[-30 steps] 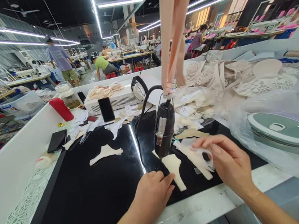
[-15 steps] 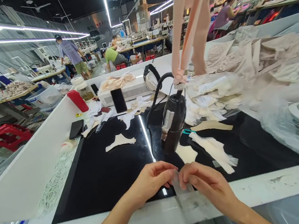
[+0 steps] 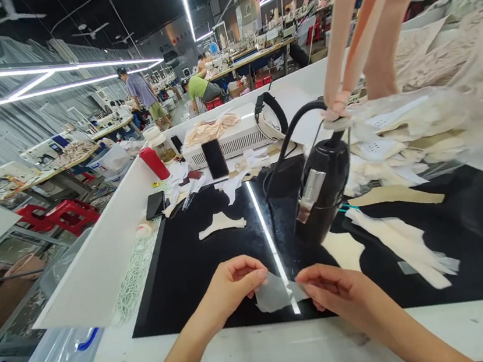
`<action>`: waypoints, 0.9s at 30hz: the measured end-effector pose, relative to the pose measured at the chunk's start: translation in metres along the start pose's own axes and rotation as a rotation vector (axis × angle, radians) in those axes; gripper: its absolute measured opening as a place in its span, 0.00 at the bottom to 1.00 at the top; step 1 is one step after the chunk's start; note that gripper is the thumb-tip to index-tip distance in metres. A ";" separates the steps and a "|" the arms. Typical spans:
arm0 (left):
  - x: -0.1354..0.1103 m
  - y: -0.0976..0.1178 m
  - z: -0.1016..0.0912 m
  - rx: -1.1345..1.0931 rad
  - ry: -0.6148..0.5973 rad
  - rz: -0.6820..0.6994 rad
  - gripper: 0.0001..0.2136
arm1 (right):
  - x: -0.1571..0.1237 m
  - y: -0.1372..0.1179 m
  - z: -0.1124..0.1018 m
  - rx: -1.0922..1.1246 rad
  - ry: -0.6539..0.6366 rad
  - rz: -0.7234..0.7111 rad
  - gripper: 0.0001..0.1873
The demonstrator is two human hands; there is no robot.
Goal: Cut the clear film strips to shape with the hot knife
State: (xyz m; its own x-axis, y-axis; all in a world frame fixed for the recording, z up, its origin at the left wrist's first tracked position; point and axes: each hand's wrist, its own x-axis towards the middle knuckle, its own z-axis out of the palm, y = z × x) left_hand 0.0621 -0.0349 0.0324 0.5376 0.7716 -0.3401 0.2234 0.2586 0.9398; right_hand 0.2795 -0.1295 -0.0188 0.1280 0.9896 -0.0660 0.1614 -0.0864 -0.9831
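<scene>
A small translucent piece of thin fabric (image 3: 275, 294) is stretched between my two hands, low over the black work surface (image 3: 185, 293). My left hand (image 3: 236, 284) pinches its upper left edge between thumb and fingers. At its right end, my right hand (image 3: 336, 287) pinches it the same way. Beyond my right hand stands a black handheld electric tool (image 3: 324, 188), hung by peach fabric strips (image 3: 348, 44). A cream cut piece (image 3: 344, 250) lies partly behind this tool. Further right is a pile of cream pieces (image 3: 400, 238), and a single cream piece (image 3: 221, 224) lies to the left.
Pale green elastic cord (image 3: 137, 279) runs along the left side by the white wall (image 3: 88, 264). At the back are a phone (image 3: 215, 159), a red container (image 3: 154, 163) and a white vented box (image 3: 228, 141). Bagged fabric (image 3: 398, 132) is heaped at right. People work in the background.
My hands have moved apart, and the translucent piece between them is now spread out flatter. The camera view has turned left, so the table's things appear further right.
</scene>
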 end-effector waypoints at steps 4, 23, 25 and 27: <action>-0.004 0.003 -0.010 0.027 0.048 -0.020 0.17 | 0.004 -0.005 0.008 0.041 -0.084 0.058 0.11; -0.003 0.001 -0.033 0.240 0.143 0.034 0.12 | 0.010 -0.027 0.026 -0.106 -0.222 -0.012 0.09; -0.005 0.003 -0.033 0.190 0.067 0.061 0.14 | 0.011 -0.029 0.023 -0.037 -0.302 -0.020 0.12; -0.007 0.005 -0.032 0.091 -0.031 0.111 0.15 | 0.012 -0.031 0.022 0.033 -0.305 -0.044 0.17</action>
State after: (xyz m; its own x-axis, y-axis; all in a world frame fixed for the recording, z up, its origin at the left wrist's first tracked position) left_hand 0.0335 -0.0203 0.0407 0.5875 0.7739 -0.2365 0.2332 0.1180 0.9652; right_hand 0.2544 -0.1123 0.0074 -0.1787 0.9817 -0.0662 0.1276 -0.0436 -0.9909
